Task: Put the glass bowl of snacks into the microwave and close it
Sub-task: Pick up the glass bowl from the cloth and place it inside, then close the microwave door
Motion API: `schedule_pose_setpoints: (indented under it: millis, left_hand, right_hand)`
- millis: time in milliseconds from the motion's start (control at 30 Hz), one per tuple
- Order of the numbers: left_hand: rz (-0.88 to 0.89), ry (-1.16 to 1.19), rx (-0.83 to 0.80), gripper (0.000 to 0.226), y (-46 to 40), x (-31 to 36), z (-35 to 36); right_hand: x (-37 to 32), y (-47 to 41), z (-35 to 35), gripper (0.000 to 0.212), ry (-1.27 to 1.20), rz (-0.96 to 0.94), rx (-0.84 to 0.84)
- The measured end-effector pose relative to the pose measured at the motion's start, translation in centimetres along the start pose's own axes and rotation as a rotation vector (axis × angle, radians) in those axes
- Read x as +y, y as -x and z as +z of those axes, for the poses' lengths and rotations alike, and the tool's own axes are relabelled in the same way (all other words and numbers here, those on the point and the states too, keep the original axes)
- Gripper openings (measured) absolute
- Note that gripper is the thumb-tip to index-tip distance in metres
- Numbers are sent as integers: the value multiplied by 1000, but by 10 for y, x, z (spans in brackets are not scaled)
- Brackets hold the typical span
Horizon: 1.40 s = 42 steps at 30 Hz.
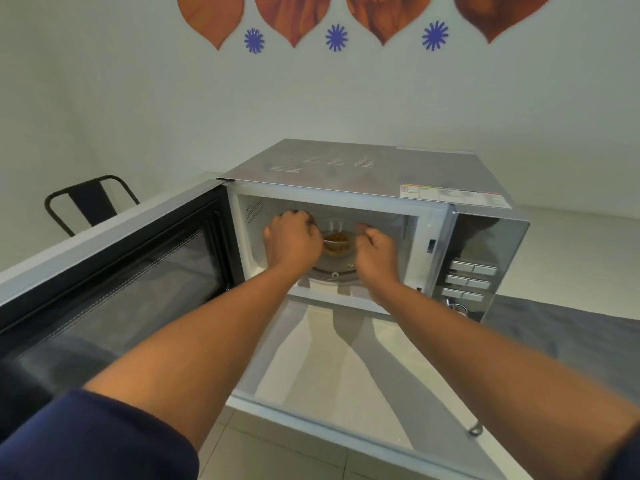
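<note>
A silver microwave (367, 168) stands on a white counter with its door (114, 271) swung wide open to the left. Both my hands are inside the cavity. The glass bowl of snacks (337, 242) sits over the round turntable (334, 273), with brown snacks showing between my hands. My left hand (291, 239) is curled around the bowl's left side and my right hand (375, 249) around its right side. Much of the bowl's rim is hidden by my fingers. Whether the bowl rests on the turntable or hangs just above it I cannot tell.
The control panel with buttons (469, 282) is on the microwave's right front. The white counter (332, 368) runs toward me, with a grey cloth (568, 337) at right. A black chair (91, 202) stands behind the door at left. A decorated wall is behind.
</note>
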State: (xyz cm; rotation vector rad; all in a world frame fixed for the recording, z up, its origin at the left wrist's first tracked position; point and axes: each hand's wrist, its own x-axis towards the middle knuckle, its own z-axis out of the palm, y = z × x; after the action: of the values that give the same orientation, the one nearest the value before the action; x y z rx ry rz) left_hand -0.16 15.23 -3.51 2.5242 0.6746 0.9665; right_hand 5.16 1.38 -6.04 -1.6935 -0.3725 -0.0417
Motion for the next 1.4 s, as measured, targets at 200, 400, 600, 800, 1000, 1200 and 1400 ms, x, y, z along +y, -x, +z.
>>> schedule_pose_setpoints:
  millis: [200, 400, 600, 800, 1000, 1200, 1400]
  left_hand:
    - [64, -186, 101, 18, 17, 16, -52]
    - [41, -386, 127, 36, 19, 18, -92]
    - [-243, -587, -105, 89, 14, -5, -127]
    - [-362, -719, -234, 93, 23, -11, -143]
    - [-335, -848, -319, 65, 24, 6, -158]
    - [-226, -864, -393, 33, 27, 26, -166]
    - [-236, -808, -533, 63, 7, 45, -173]
  right_hand:
    - [-29, 37, -34, 35, 72, -192, -46]
    - [-52, 48, -66, 37, 280, -460, -61]
    - [-68, 42, -103, 44, 731, -711, 30]
    - [-69, 33, -127, 51, 1154, -614, 89]
    - [-68, 35, -130, 51, 1166, -594, 77]
    - [-69, 33, -134, 52, 1189, -588, 37]
    - [-71, 33, -137, 56, 1168, -574, 27]
